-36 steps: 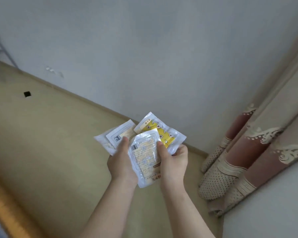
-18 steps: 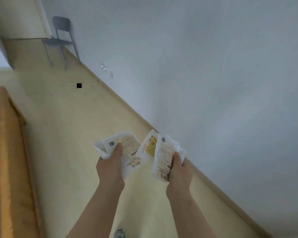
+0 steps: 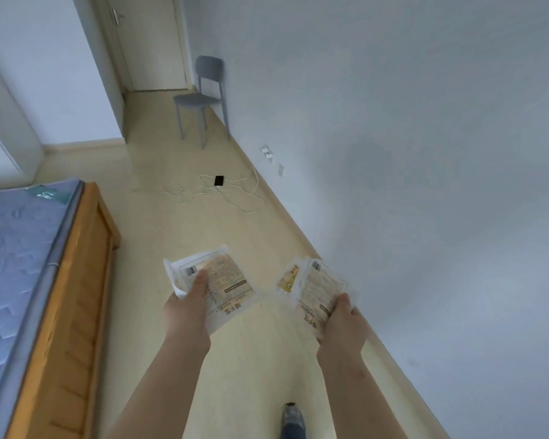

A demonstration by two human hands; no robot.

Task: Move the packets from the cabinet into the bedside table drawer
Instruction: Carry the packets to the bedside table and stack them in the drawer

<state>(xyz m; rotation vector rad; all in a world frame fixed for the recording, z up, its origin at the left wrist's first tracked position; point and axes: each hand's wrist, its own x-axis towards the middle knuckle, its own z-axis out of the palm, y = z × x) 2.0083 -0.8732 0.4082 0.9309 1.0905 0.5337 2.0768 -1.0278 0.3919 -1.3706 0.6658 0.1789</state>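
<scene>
The left hand (image 3: 187,312) pinches a flat white plastic packet with a tan printed label (image 3: 222,280), with the thumb pressed on its top face and the fingers hidden beneath. A white edge under that grip may be a second packet; this is not confirmed. The right hand (image 3: 339,321) pinches the near corner of a similar white tan-labelled packet (image 3: 320,286). A yellow-printed packet (image 3: 289,280) fans out behind it, left of that grip. All are carried above the pale floor (image 3: 159,217). The bedside table drawer is not in view.

Risk one: slick film and a corner-only hold could let the rear packet slide free.

Risk two: loose white cables (image 3: 229,194) and a black phone (image 3: 219,180) lie on the floor ahead of both grips, a trip hazard if the route passes there.
</scene>
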